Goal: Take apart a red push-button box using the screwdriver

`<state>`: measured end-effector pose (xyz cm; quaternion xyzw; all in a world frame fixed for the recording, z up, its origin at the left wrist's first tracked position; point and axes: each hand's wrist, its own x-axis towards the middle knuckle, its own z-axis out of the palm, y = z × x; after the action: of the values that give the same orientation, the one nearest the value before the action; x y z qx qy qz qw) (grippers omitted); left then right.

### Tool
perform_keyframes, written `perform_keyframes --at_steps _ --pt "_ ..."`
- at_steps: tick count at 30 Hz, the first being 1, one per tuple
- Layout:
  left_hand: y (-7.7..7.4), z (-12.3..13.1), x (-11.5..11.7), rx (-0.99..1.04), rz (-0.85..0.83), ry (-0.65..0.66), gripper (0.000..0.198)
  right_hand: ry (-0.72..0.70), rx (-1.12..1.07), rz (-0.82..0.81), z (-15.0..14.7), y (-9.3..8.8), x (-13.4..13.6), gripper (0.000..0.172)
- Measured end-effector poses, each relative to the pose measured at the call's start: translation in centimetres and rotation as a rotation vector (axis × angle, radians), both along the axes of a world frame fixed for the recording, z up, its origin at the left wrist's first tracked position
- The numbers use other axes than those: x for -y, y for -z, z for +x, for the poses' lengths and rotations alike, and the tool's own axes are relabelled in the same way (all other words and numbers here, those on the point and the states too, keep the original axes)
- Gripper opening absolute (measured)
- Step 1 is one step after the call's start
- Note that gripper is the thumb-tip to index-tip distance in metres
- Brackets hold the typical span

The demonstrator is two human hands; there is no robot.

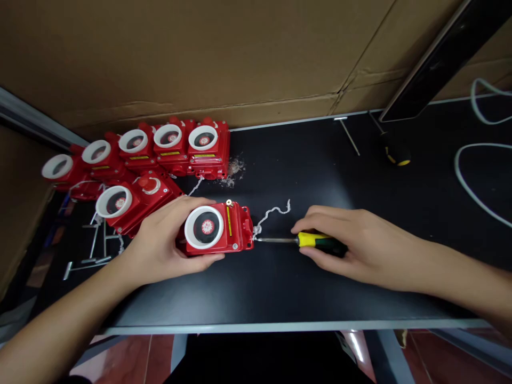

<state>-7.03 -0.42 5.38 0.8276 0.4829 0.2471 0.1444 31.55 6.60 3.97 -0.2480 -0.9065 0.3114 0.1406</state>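
A red box-shaped device (224, 228) with a white ring on its face lies on the black table (280, 288). My left hand (168, 240) is wrapped round its left end, holding it down. My right hand (352, 242) grips a screwdriver (304, 240) with a yellow and green handle. The metal shaft points left and its tip meets the right side of the device, where a white string (272, 212) trails out.
Several more red devices (172, 144) sit in a row at the back left, one (132, 200) lying nearer. Metal pins (90, 250) lie at the left edge. Another screwdriver (396, 154), a white cable (468, 181) and cardboard walls (240, 53) are behind.
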Motion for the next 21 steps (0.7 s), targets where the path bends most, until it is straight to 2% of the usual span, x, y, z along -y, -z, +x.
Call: perform_keyframes --at_steps 9,21 --pt "-0.26 0.28 -0.09 0.008 -0.021 -0.015 0.064 -0.004 -0.004 -0.124 -0.18 -0.92 -0.53 0.024" --pt "-0.30 0.00 0.08 0.014 -0.045 -0.024 0.064 -0.027 -0.004 -0.088 -0.10 -0.74 -0.42 0.021"
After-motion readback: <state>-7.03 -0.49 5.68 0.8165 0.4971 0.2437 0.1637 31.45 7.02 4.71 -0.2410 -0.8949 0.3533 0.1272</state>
